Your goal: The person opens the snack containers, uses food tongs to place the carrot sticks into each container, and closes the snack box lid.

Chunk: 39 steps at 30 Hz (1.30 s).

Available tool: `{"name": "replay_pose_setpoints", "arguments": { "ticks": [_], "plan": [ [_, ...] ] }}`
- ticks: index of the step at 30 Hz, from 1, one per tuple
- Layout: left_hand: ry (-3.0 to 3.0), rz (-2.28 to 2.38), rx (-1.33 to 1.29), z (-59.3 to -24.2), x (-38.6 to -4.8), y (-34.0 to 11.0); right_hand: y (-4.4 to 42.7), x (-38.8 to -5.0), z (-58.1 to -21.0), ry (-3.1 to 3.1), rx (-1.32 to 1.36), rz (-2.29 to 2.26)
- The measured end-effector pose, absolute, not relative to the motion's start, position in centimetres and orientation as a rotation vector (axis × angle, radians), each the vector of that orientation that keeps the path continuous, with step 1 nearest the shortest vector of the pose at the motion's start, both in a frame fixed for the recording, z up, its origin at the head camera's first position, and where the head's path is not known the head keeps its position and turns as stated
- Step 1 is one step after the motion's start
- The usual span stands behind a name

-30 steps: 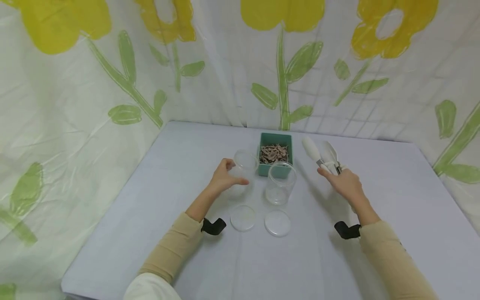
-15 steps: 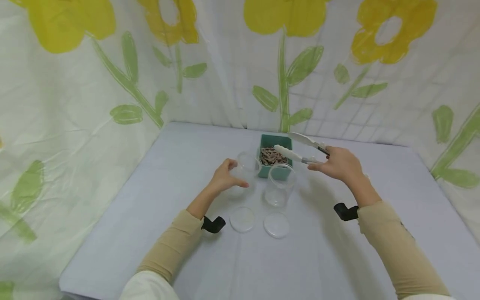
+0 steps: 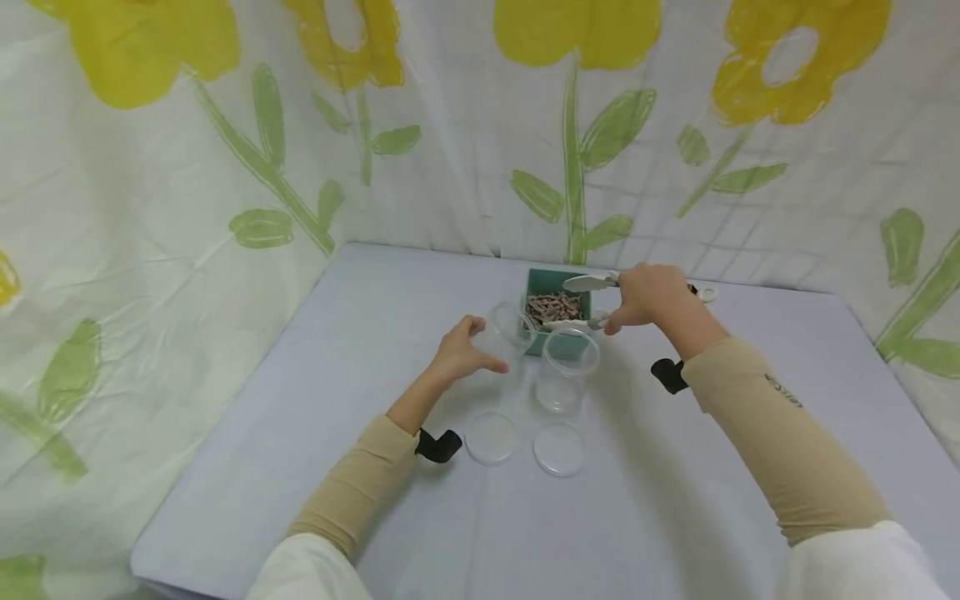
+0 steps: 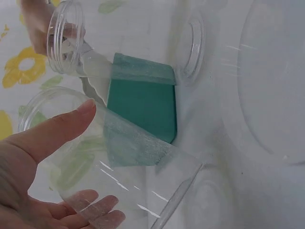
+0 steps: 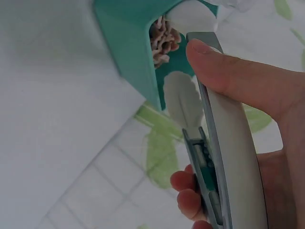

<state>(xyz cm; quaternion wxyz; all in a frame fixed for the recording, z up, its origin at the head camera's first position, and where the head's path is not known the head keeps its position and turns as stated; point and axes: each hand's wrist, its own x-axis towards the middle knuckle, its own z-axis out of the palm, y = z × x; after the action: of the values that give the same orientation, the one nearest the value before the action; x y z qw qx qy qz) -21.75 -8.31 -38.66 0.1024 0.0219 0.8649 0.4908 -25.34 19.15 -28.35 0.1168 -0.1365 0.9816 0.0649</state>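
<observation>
My left hand (image 3: 461, 354) grips a clear plastic jar (image 4: 128, 167), thumb on one side and fingers on the other. The jar tilts beside a green bin (image 4: 143, 102), its mouth toward the bin side. Brown, shredded-looking pieces (image 3: 553, 308) lie in the bin. My right hand (image 3: 651, 293) holds a pair of tongs (image 5: 233, 143) with white scalloped tips, thumb on one arm and fingers round the other. The tongs are spread, their tips at the bin's opening; nothing shows between them. A second clear jar (image 3: 561, 379) stands upright and uncovered in front of the bin.
Two clear round lids (image 3: 490, 438) lie flat on the pale table (image 3: 360, 333), nearer to me than the jars. A curtain with painted yellow flowers (image 3: 573, 33) hangs along the table's far edge.
My right hand has swung the tongs left from beside the bin to over it, tips now down at its opening. The left hand keeps its jar almost where it was.
</observation>
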Motion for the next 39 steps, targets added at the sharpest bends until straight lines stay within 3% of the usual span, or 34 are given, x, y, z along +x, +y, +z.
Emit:
{"name": "replay_pose_setpoints", "arguments": {
  "ticks": [18, 39],
  "plan": [
    [2.576, 1.459, 0.088, -39.2, -21.7, -7.8, 17.4, -26.7, -29.4, 2.815, -0.309, 0.119],
    [2.539, 1.519, 0.089, -39.5, -21.7, -8.0, 18.5, -25.4, -31.7, 2.900, -0.329, -0.014]
  ]
}}
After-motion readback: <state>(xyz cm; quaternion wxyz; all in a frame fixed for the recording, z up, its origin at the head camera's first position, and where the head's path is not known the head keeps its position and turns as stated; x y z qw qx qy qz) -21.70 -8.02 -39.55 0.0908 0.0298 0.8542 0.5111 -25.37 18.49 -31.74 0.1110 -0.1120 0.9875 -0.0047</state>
